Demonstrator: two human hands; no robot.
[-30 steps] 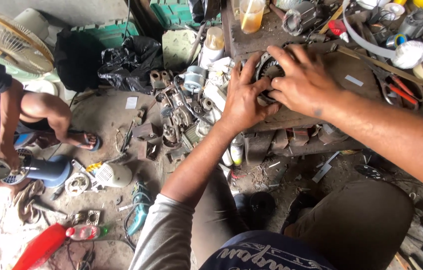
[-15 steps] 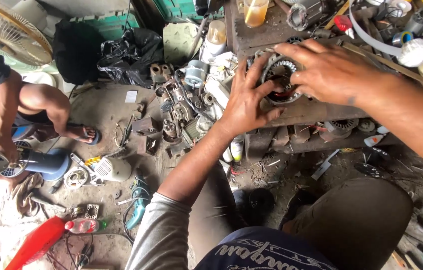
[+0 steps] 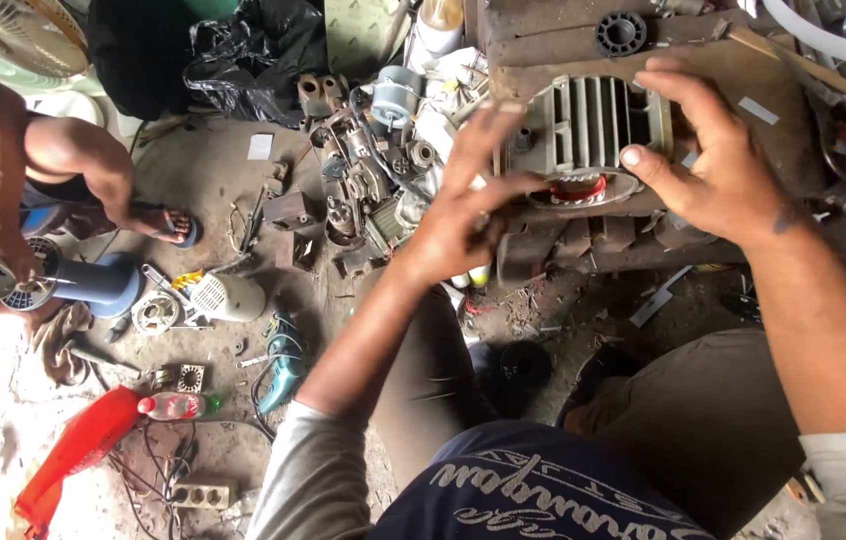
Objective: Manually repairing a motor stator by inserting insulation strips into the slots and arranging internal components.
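A grey ribbed motor housing (image 3: 593,125) with red windings showing at its lower end stands tilted on a worn wooden bench (image 3: 743,85). My left hand (image 3: 458,220) presses against the housing's left side, fingers stretched up along it. My right hand (image 3: 713,165) grips the right side, thumb on the lower rim and fingers over the top. A black round plastic part (image 3: 621,32) lies on the bench just behind the housing.
A heap of metal motor parts (image 3: 363,185) covers the floor left of the bench. Another person (image 3: 53,165) squats at far left over a blue fan base (image 3: 93,282). A red plastic piece (image 3: 73,450), a bottle (image 3: 175,405) and a power strip (image 3: 203,495) lie on the floor.
The motor housing has been turned from lying with its round face up onto its side, so the ribs now show. Both hands shifted to its left and right sides.
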